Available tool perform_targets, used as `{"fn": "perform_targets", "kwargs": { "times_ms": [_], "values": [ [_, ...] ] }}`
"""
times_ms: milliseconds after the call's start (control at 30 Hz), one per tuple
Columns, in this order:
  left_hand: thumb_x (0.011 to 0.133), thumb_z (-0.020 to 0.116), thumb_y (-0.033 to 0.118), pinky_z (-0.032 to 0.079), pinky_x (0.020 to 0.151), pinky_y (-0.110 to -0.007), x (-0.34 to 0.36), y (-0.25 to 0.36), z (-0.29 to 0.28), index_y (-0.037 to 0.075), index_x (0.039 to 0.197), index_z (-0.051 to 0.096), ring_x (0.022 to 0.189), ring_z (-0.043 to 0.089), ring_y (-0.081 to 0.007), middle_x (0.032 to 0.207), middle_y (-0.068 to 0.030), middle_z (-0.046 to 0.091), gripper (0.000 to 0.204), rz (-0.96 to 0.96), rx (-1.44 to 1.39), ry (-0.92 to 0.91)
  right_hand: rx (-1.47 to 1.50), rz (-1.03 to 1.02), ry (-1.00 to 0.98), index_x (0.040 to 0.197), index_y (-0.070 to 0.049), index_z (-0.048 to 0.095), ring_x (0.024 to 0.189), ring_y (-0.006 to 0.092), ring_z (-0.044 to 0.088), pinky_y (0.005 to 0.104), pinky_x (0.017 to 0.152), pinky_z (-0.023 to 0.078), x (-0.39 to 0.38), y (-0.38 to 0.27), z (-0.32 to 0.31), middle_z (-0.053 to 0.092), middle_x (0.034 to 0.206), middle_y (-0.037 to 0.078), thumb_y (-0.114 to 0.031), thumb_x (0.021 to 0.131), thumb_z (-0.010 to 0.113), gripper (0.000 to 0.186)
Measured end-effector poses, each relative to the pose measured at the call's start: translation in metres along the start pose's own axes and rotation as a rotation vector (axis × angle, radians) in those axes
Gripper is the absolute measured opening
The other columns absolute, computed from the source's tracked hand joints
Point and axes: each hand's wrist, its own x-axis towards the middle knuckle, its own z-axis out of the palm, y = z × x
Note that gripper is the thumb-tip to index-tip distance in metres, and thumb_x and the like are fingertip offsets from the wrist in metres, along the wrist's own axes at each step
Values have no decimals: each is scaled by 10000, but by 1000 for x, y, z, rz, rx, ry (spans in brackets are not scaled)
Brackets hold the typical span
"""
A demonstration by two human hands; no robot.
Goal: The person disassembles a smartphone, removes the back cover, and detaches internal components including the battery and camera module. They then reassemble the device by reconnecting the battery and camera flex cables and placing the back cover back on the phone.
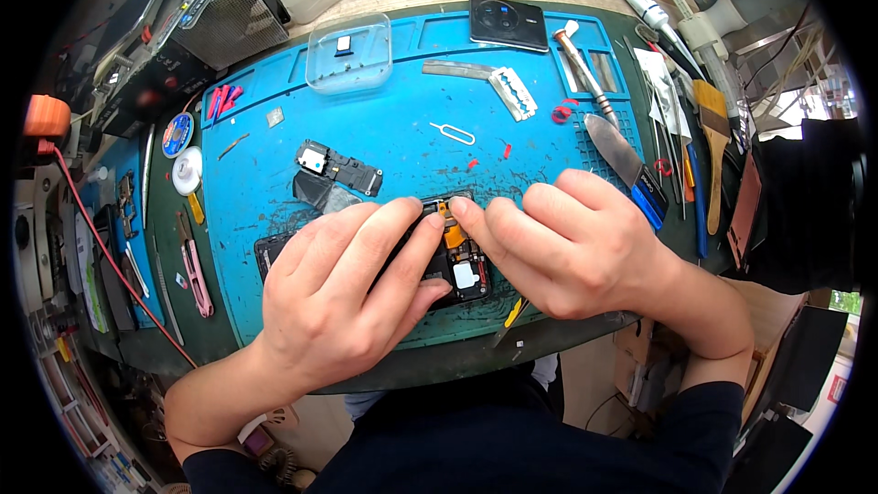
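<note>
An opened smartphone [467, 276] lies on the blue work mat, its inner parts bare. An orange flex cable [454, 235] runs along its inside beside a white patch. My left hand [343, 279] reaches across the phone and covers much of it; two fingertips press near its upper edge, the thumb lower down. From the other side, my right hand [572, 242] sets a fingertip on the same upper edge, its other fingers curled in. Whether a small part sits between the fingertips is hidden. Just beyond my left hand lies a dark phone inner cover [338, 168].
On the mat [402, 133] are a SIM eject pin [454, 134], a razor blade [513, 94], a clear tray [348, 55] and a black phone back [508, 24]. Right of it lie a broad blade [611, 148] and a brush [712, 155]; pink tweezers [195, 279] lie left.
</note>
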Motion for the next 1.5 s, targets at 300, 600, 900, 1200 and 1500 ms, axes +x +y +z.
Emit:
{"fn": "perform_targets", "kwargs": {
  "times_ms": [300, 600, 900, 1200, 1500],
  "values": [
    [861, 796, 286, 562, 842, -387, 0, 2, 1, 65, 1227, 786, 1017, 675, -259, 1216, -101, 678, 428, 1, 17, -9, 40, 27, -15, 1144, 50, 789, 697, 135, 537, 290, 576, 386, 1, 0, -1, 609, 915, 24, -106, 768, 743, 410],
    [848, 789, 212, 525, 899, -425, 1, 1, -3, 55, 1265, 765, 1050, 647, -302, 1233, -115, 673, 447, -38, -53, -61, 112, 52, 41, 1138, 24, 799, 674, 132, 551, 290, 562, 396, -4, 9, 3, 605, 900, 21, -105, 714, 731, 448],
    [830, 804, 187, 519, 914, -431, 1, 1, -3, 50, 1263, 756, 1070, 646, -305, 1246, -114, 666, 457, -44, -73, -67, 136, 24, 82, 1122, -24, 827, 634, 107, 523, 274, 532, 366, -9, 11, 6, 628, 896, -1, -94, 653, 759, 479],
    [812, 820, 193, 522, 908, -420, 1, 0, -1, 48, 1255, 753, 1070, 648, -284, 1238, -99, 662, 471, -31, -55, -50, 119, -1, 85, 1100, -2, 818, 656, 109, 518, 279, 543, 362, -8, 11, 6, 609, 893, -7, -97, 694, 764, 421],
    [796, 829, 208, 529, 893, -406, 2, 1, -1, 46, 1235, 759, 1055, 653, -259, 1221, -85, 663, 473, -24, -32, -37, 150, -7, 45, 1032, 35, 796, 701, 127, 556, 300, 561, 388, -4, 9, -1, 574, 866, 6, -80, 775, 776, 282]
  ]
}}
